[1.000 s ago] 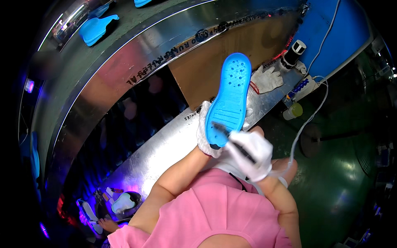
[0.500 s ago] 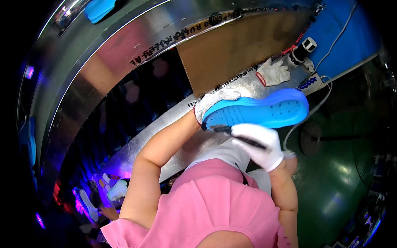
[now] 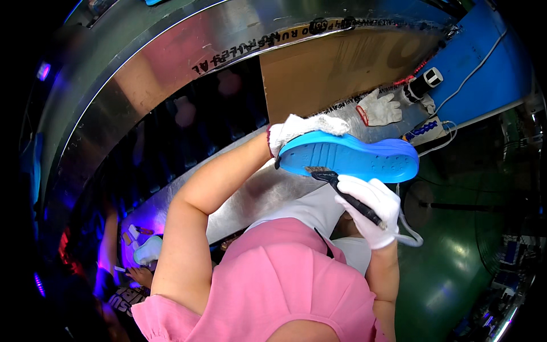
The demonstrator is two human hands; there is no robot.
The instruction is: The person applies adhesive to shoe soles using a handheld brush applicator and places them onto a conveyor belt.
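A bright blue shoe sole (image 3: 364,158) is held up, tilted, over the front of the metal bench, its grooved and dimpled face toward me. My left hand (image 3: 305,126), in a white knit glove, grips its left end along the far edge. My right hand (image 3: 373,208), in a smooth white glove, is closed round the black handle of a small brush (image 3: 335,181). The brush's short bristles touch, or nearly touch, the sole's near edge, left of its middle. The left thumb is hidden behind the sole.
Beyond the sole lie a loose white glove (image 3: 380,109) with a red cuff and a black-and-white cylinder (image 3: 424,84). A cardboard sheet (image 3: 319,74) stands behind, near a curved metal rail (image 3: 148,71). At lower left, a co-worker's hand (image 3: 139,276) is near a pale sole (image 3: 149,251).
My right hand and the brush have shifted slightly right along the sole and are less blurred. The sole has tilted a little. At lower left, the co-worker's arm has come into view.
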